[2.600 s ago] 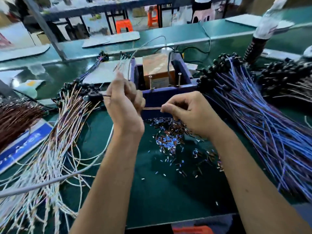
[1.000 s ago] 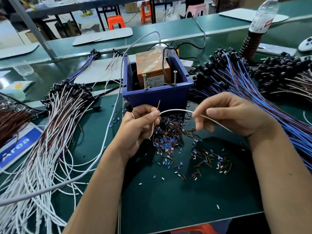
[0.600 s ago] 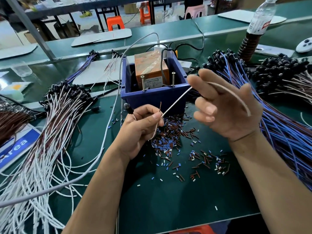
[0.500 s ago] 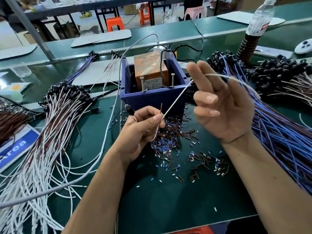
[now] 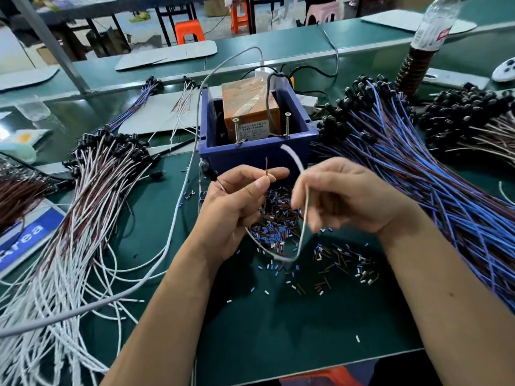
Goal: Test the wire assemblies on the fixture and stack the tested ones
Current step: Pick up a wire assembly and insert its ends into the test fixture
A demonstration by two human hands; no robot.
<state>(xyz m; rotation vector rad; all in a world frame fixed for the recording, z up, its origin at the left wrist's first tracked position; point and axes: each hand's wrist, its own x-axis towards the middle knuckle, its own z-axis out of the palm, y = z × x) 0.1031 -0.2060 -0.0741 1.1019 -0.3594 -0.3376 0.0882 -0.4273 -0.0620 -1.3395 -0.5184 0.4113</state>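
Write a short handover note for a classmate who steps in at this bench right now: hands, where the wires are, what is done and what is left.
Left hand: pinches the brown wire end of one assembly, tip up.
Right hand: holds the same assembly's white wire, which loops down between the hands.
Fixture: blue bin with two upright screws, just behind the hands.
Piles: brown-and-white bundle on the left, blue bundle on the right; which is tested, I cannot tell.
Left: the held ends touch no screw yet; test, then stack.

The left hand pinches the brown wire end upright. The right hand holds the white wire, which loops down between them. Behind stands the blue test box on the desk.
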